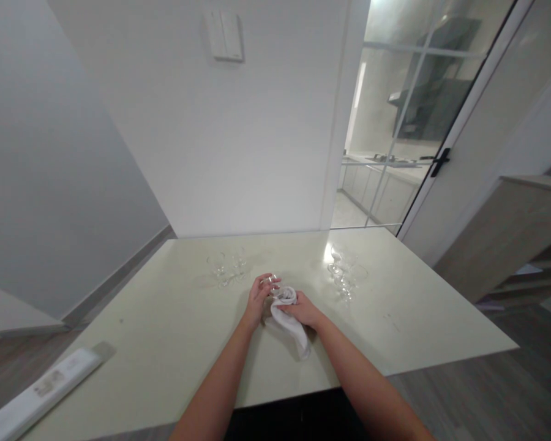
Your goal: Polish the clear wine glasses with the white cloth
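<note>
1 clear glass [271, 281] is held over the desk [165, 324] in the curled fingers of the left hand [256, 297], while the right hand [305, 310] grips a white cloth [288, 321] bunched against it, seemingly mid-wipe, so the next stroke likely calls for a light, steady hold.

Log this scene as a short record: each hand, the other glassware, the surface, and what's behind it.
Left hand: fingers around a clear glass
Right hand: gripping a bunched white cloth close against the glass
Left glassware: clear glasses, beyond the left hand
Right glassware: cluster of clear glasses, exact count unclear
Surface: pale glossy table
Near left corner: long white object
Behind: white wall, glass-paned door
</note>
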### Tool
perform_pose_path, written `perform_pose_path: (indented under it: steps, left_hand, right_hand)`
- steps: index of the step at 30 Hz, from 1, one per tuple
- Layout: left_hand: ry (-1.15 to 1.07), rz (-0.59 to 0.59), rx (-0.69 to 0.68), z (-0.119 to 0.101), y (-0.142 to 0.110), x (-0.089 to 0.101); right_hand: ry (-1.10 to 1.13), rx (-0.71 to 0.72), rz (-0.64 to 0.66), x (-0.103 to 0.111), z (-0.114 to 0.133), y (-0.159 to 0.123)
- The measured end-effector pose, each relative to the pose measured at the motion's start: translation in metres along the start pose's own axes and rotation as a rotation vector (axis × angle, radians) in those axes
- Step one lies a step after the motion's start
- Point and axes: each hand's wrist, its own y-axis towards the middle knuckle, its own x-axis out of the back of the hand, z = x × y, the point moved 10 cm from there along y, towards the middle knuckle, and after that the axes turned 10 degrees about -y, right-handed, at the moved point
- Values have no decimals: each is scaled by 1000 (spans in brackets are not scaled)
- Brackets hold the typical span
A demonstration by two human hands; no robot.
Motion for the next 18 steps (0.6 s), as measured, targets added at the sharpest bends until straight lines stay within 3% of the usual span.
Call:
perform_pose_path:
  steps: [4, 9, 14, 18]
  left_hand:
    - [76, -30, -33, -4, -1, 3]
    - [-26, 109, -1, -5, -4, -11]
    - [123, -35, -46, -10, -3, -1]
    - [112, -53, -36, -9, -3, -1]
  right_hand:
    - [20, -1, 7, 0, -1, 0]
    - [-1, 21, 28, -1, 3, -2]
    - [-25, 18, 12, 1, -1, -1]
    - [34, -44, 24, -2, -12, -1]
